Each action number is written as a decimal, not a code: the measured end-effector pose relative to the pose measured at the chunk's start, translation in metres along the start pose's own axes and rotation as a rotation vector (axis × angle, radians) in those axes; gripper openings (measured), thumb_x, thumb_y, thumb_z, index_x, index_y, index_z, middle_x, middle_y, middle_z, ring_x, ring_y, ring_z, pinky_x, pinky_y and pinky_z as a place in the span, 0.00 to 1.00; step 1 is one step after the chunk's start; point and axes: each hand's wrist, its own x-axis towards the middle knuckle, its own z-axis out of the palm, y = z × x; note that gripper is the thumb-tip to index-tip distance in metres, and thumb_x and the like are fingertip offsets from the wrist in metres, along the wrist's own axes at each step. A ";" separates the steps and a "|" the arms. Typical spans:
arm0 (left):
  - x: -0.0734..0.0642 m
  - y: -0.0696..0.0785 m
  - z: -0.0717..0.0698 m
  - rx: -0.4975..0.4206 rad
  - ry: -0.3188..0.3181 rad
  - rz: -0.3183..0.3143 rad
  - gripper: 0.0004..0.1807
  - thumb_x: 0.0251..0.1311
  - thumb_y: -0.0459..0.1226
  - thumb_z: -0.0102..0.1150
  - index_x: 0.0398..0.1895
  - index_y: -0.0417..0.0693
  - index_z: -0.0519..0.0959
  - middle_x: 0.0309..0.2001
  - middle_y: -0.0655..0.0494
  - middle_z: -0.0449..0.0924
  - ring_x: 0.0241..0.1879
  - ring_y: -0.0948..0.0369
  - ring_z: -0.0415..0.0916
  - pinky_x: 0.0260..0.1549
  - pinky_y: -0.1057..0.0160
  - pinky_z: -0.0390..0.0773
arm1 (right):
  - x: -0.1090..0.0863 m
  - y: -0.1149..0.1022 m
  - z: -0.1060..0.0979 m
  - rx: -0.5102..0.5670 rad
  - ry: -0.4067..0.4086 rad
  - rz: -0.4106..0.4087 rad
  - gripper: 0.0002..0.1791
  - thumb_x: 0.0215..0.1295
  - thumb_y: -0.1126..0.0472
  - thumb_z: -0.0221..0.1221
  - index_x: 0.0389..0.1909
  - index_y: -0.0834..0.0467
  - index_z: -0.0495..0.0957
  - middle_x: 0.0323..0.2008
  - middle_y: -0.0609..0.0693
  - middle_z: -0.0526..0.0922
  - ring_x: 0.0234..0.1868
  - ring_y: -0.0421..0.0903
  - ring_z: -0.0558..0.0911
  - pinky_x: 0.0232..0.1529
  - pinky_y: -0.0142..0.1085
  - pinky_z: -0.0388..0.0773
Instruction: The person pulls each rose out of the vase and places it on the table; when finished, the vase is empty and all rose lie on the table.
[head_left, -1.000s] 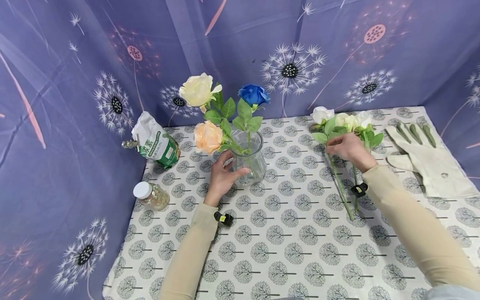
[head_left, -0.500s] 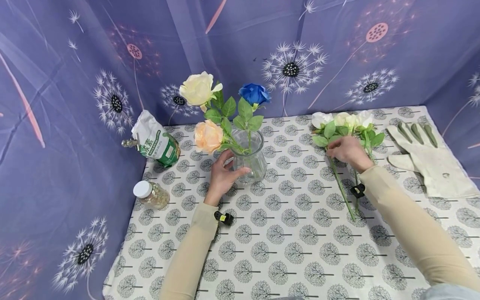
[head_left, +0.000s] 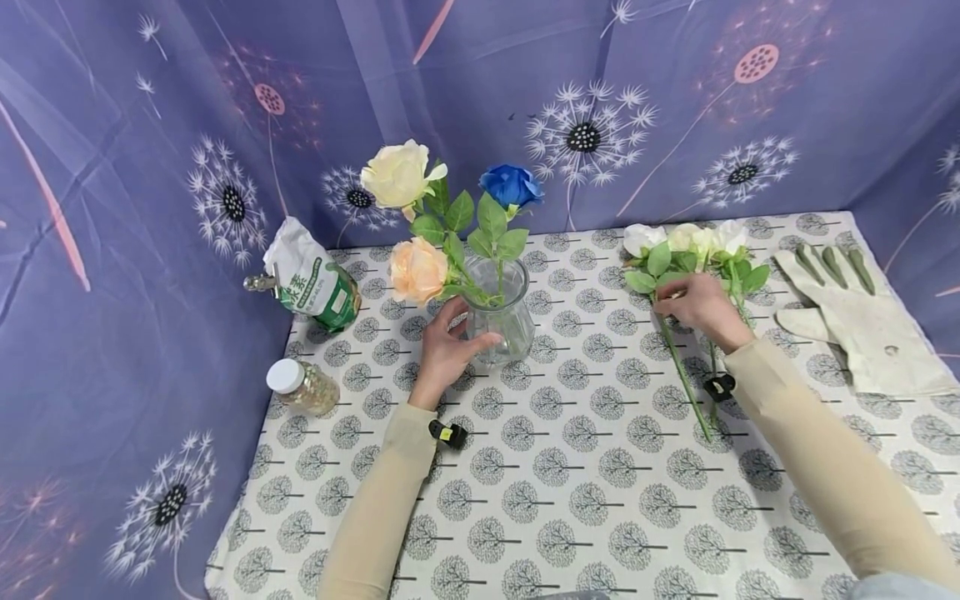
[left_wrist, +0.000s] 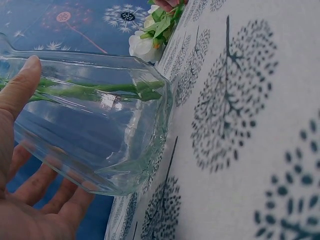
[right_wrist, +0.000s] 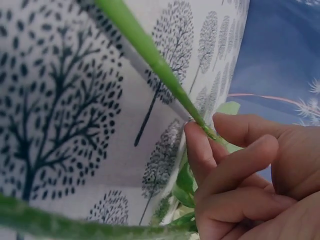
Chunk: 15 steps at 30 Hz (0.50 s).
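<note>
My left hand (head_left: 448,350) holds the glass vase (head_left: 512,329) from its left side, thumb in front and fingers behind in the left wrist view. Upright in the vase stand a cream rose (head_left: 401,175), a peach rose (head_left: 417,271) and a blue rose (head_left: 510,185), their green stems (left_wrist: 100,91) showing through the glass. Over on the right, my right hand (head_left: 701,307) pinches the stem (right_wrist: 160,65) of a white rose (head_left: 645,239) between thumb and index finger, just below its leaves. Other white and cream roses (head_left: 693,240) lie beside it, partly behind the hand.
A green and white bag (head_left: 315,283) with a metal clip stands at the back left. In front of it is a white-capped jar (head_left: 303,389) of small grains. Pale work gloves (head_left: 862,325) lie at the far right. A purple curtain (head_left: 480,75) surrounds the table.
My right hand has come down slightly onto the white rose's stem, and its fingers have closed on it. The left hand and vase stay in place.
</note>
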 end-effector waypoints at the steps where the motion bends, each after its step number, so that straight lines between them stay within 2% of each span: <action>1: 0.000 0.000 0.000 0.000 0.000 0.004 0.45 0.50 0.33 0.86 0.74 0.49 0.76 0.72 0.43 0.78 0.74 0.43 0.77 0.78 0.49 0.81 | -0.002 0.000 0.000 0.009 0.008 -0.001 0.28 0.77 0.57 0.65 0.72 0.63 0.76 0.65 0.70 0.80 0.31 0.41 0.81 0.28 0.36 0.83; 4: 0.001 0.001 0.001 0.001 0.004 0.014 0.44 0.50 0.33 0.86 0.74 0.48 0.77 0.72 0.43 0.79 0.75 0.44 0.76 0.79 0.48 0.80 | -0.009 -0.002 -0.001 0.030 0.031 -0.011 0.27 0.78 0.56 0.65 0.72 0.63 0.77 0.66 0.72 0.81 0.31 0.42 0.84 0.28 0.36 0.84; 9: 0.002 0.000 0.001 0.007 0.008 0.026 0.44 0.50 0.33 0.86 0.73 0.49 0.77 0.71 0.43 0.80 0.74 0.45 0.77 0.78 0.47 0.80 | -0.022 -0.010 -0.001 0.082 0.076 -0.026 0.27 0.77 0.54 0.66 0.71 0.59 0.78 0.61 0.70 0.86 0.35 0.47 0.87 0.26 0.38 0.84; 13: 0.001 0.000 0.001 0.014 0.010 0.027 0.44 0.49 0.34 0.86 0.73 0.49 0.77 0.71 0.44 0.80 0.74 0.44 0.77 0.78 0.47 0.80 | -0.033 -0.026 0.003 0.132 0.102 -0.075 0.27 0.77 0.54 0.66 0.72 0.58 0.78 0.57 0.67 0.89 0.35 0.44 0.86 0.26 0.35 0.85; 15: 0.001 -0.001 0.001 0.009 0.009 0.027 0.45 0.49 0.33 0.86 0.73 0.49 0.77 0.71 0.43 0.80 0.74 0.44 0.77 0.78 0.48 0.80 | -0.040 -0.037 0.006 0.157 0.116 -0.106 0.26 0.76 0.56 0.67 0.71 0.59 0.79 0.55 0.65 0.90 0.31 0.40 0.85 0.25 0.33 0.84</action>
